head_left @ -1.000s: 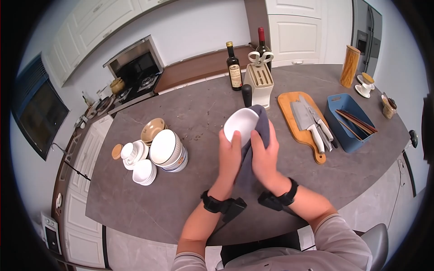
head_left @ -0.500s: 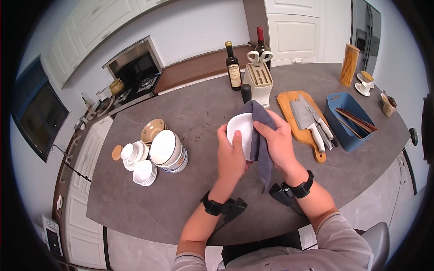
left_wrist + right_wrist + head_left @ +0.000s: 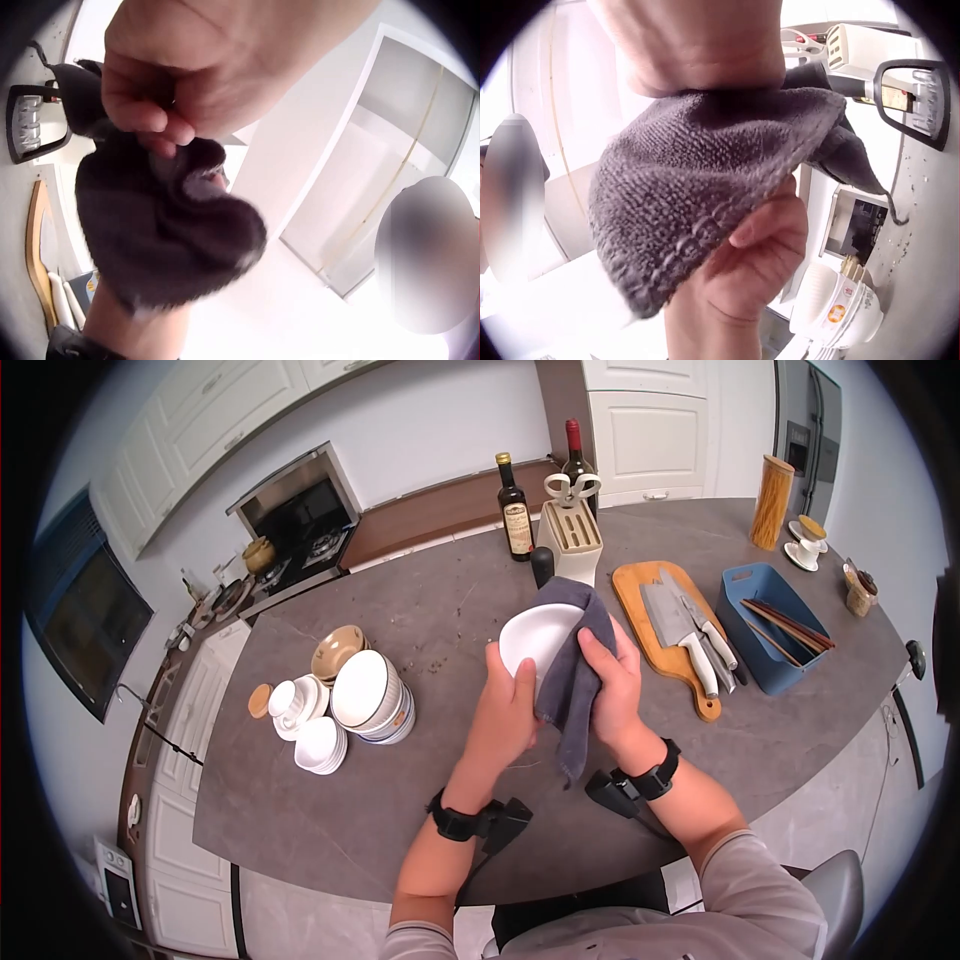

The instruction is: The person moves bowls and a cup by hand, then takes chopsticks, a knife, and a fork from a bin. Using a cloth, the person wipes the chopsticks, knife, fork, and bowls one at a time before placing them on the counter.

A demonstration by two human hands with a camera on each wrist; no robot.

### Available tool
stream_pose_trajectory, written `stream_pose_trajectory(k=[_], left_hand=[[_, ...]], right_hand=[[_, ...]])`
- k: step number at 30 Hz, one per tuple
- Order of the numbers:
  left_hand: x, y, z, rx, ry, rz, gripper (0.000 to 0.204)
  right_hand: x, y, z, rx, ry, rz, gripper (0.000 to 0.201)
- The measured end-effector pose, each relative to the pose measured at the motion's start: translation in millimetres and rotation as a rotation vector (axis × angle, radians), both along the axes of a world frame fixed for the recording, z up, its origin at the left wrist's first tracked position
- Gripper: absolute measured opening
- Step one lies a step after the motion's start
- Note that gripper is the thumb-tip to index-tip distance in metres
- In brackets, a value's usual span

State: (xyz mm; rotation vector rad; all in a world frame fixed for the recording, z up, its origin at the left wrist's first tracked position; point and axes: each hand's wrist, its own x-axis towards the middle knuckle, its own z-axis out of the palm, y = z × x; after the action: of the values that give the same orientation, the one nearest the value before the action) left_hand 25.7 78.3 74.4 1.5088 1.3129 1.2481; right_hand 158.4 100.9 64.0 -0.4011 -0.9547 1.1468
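Observation:
A white bowl (image 3: 530, 643) is held tilted over the counter, its inside facing up. My left hand (image 3: 502, 710) grips its left side, thumb at the inner edge and fingers around the outside. A dark grey cloth (image 3: 574, 682) is draped over the bowl's right part, one corner hanging down. My right hand (image 3: 618, 695) pinches the cloth against that side, thumb on top. The left wrist view shows the folded cloth (image 3: 157, 225) under curled left fingers (image 3: 139, 116). In the right wrist view, the cloth (image 3: 697, 172) hides the bowl.
Stacked larger bowls (image 3: 365, 695), small white bowls (image 3: 320, 745) and brown bowls (image 3: 338, 652) stand left. Ahead are a knife block (image 3: 572, 545) with scissors, bottles (image 3: 515, 515) and scattered crumbs (image 3: 430, 663). Right lie knives on a cutting board (image 3: 640, 595), beside a blue bin (image 3: 780, 672) containing chopsticks.
The right hand moved right and the cloth shifted with it, now wrapping the bowl's right side with a corner hanging. The bowl's tilt changed slightly while the left hand kept its grip.

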Motion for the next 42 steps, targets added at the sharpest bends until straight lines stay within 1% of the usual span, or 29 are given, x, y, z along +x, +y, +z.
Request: stream_pose_trajectory(k=[1,2,4,6,7,9,10,11,12,13,14,16,17,18,19,20,22,24,26,28,29,31,33,34,36,37,39,40,42], left_hand=[[-3.6,-4.6,10.9,-0.173,0.060,-0.092,0.038],[-5.2,-7.1,13.1,-0.172,0.060,-0.093,0.038],[-9.1,-11.5,14.6,-0.110,0.084,-0.163,0.035],[-15.3,-10.9,19.3,-0.130,0.106,-0.178,0.033],[-16.5,-10.1,20.1,-0.149,0.128,-0.196,0.031],[-17.0,-4.2,14.0,-0.101,0.071,-0.137,0.031],[-18.0,0.2,7.7,-0.055,0.022,-0.079,0.031],[-19.8,13.3,-11.6,-0.060,0.022,-0.076,0.031],[-21.7,33.3,-40.1,0.200,0.002,-0.017,0.032],[-20.3,39.5,-44.3,0.461,-0.016,0.041,0.033],[-23.5,36.6,-45.7,0.461,-0.013,0.042,0.033],[-22.2,9.2,-9.6,0.095,0.087,-0.093,0.032],[-21.7,-0.3,3.5,0.096,0.084,-0.092,0.032],[-21.5,-7.9,16.0,-0.027,0.173,-0.134,0.032],[-21.5,-10.9,21.5,-0.150,0.261,-0.177,0.031],[-21.6,-10.5,20.7,-0.151,0.256,-0.176,0.031],[-22.5,-9.4,17.1,-0.122,0.170,-0.205,0.033],[-24.8,4.0,7.2,-0.136,0.086,-0.127,0.034],[-25.3,10.8,1.3,-0.146,0.011,-0.053,0.036],[-19.4,12.1,-1.2,-0.096,-0.193,0.058,0.037],[-12.6,10.7,-3.3,-0.043,-0.259,0.063,0.037],[-2.2,7.9,-6.6,0.047,-0.210,0.045,0.036],[8.6,10.6,-15.5,0.199,-0.191,0.016,0.035],[5.4,20.2,-26.2,0.201,-0.193,0.016,0.035],[-3.0,38.3,-45.6,0.382,-0.204,-0.030,0.037],[-6.8,29.6,-30.0,0.384,-0.205,-0.031,0.037],[-19.3,6.2,4.4,-0.147,-0.223,-0.181,0.039],[-22.6,4.1,6.7,-0.149,-0.217,-0.182,0.039],[-26.4,0.1,6.9,-0.214,0.053,-0.308,0.040]], right_hand=[[4.4,-0.2,2.7,-0.042,0.015,0.134,0.035],[8.3,-0.3,5.0,-0.083,0.029,0.268,0.035],[15.7,0.7,6.7,-0.089,0.023,0.330,0.036],[22.5,1.7,5.6,-0.148,0.001,0.562,0.039],[16.7,-1.5,5.1,-0.152,-0.003,0.563,0.039],[-5.9,-12.5,3.0,-0.026,-0.014,0.271,0.044],[-14.2,-15.3,-0.8,0.109,-0.177,0.079,0.050],[-26.8,-17.9,-7.4,0.202,-0.211,-0.070,0.052],[-38.0,-19.0,-14.2,0.295,-0.244,-0.220,0.053],[-43.9,-18.2,-18.5,0.319,-0.207,-0.252,0.054],[-40.1,-17.9,-16.9,0.318,-0.204,-0.252,0.054],[-19.8,-16.3,-6.1,0.161,-0.211,-0.012,0.052],[-10.3,-15.6,4.0,0.076,-0.139,0.145,0.045],[-0.6,-13.7,12.2,0.077,-0.143,0.144,0.045],[8.6,-11.6,19.3,-0.015,-0.225,0.280,0.041],[13.8,-9.1,23.4,-0.109,-0.306,0.417,0.038],[13.8,-4.2,23.1,-0.148,-0.304,0.418,0.037],[11.0,-4.5,23.7,-0.159,-0.338,0.272,0.040],[3.4,-5.3,17.4,-0.177,-0.264,0.229,0.040],[-2.2,-3.0,6.4,-0.069,-0.294,-0.041,0.038],[-5.3,-2.1,4.0,-0.066,-0.290,-0.044,0.038],[-10.3,-1.3,-0.2,-0.014,-0.139,-0.202,0.037],[-13.0,-0.3,-4.6,0.004,-0.125,-0.247,0.037],[-13.3,-0.5,-5.4,0.020,-0.114,-0.293,0.036],[-15.0,-4.0,-3.6,0.137,-0.272,-0.313,0.038],[-14.7,-4.9,-0.5,0.157,-0.293,-0.255,0.038],[-10.3,-5.6,5.7,0.135,-0.292,-0.065,0.042],[-2.1,-4.5,8.0,0.133,-0.287,-0.067,0.042],[14.3,-1.5,15.1,-0.100,-0.254,0.505,0.042]])
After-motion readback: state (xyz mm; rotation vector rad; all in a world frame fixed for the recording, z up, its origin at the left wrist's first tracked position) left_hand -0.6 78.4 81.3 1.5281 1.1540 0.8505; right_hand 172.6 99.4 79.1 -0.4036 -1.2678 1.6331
